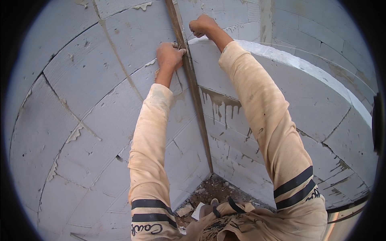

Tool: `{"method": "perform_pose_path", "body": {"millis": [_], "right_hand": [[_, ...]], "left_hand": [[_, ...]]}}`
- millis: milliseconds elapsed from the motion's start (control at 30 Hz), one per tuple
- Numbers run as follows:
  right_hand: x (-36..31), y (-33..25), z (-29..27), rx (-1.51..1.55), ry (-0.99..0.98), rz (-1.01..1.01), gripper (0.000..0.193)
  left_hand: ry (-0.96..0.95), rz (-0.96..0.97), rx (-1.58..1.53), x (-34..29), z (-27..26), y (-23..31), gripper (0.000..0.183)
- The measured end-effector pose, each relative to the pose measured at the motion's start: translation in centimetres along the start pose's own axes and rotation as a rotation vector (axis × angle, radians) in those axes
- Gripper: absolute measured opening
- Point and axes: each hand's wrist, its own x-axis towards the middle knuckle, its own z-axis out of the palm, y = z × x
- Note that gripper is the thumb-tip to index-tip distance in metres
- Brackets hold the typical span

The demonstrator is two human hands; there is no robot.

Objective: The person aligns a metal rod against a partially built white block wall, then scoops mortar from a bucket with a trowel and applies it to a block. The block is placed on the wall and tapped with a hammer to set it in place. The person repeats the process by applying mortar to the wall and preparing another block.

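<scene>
A long brown batten (192, 80) stands in the corner where two walls of pale blocks meet. My left hand (169, 57) is at its upper part, thumb and fingers closed together against its edge. Something thin shows by those fingertips, too small to make out. Higher up and to the right, past the batten, my right hand (204, 25) is closed with the fingers curled in; whatever it may hold is hidden. Below that hand runs the top of the right-hand block wall (277, 54). A thin pale string (281, 45) stretches along that top toward the right.
The left block wall (96, 116) has open joints and blobs of dried mortar. Grey mortar drips (221, 102) streak the right wall's face. Rubble (211, 190) and a broken block piece (185, 209) lie on the ground at the corner's foot. Another block wall (321, 32) stands beyond.
</scene>
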Motion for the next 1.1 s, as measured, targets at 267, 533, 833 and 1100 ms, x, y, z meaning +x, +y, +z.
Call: {"method": "perform_pose_path", "body": {"millis": [267,533,833,1100], "right_hand": [[-4.7,-1.8,2.5,-0.139,0.326,-0.263,0.03],[-6.3,0.2,4.0,-0.296,0.421,-0.661,0.024],[-4.2,2.3,-0.9,-0.796,0.146,-0.374,0.017],[-3.6,2.0,-1.4,-0.781,0.066,-0.501,0.012]], "left_hand": [[0.288,0.315,0.061,-0.6,-1.0,1.5,0.019],[0.262,0.522,0.333,0.9,-2.8,-0.5,0.021],[0.468,0.816,0.613,2.9,-3.9,0.1,0.016],[0.498,0.793,0.659,3.3,-3.8,0.1,0.017]]}}
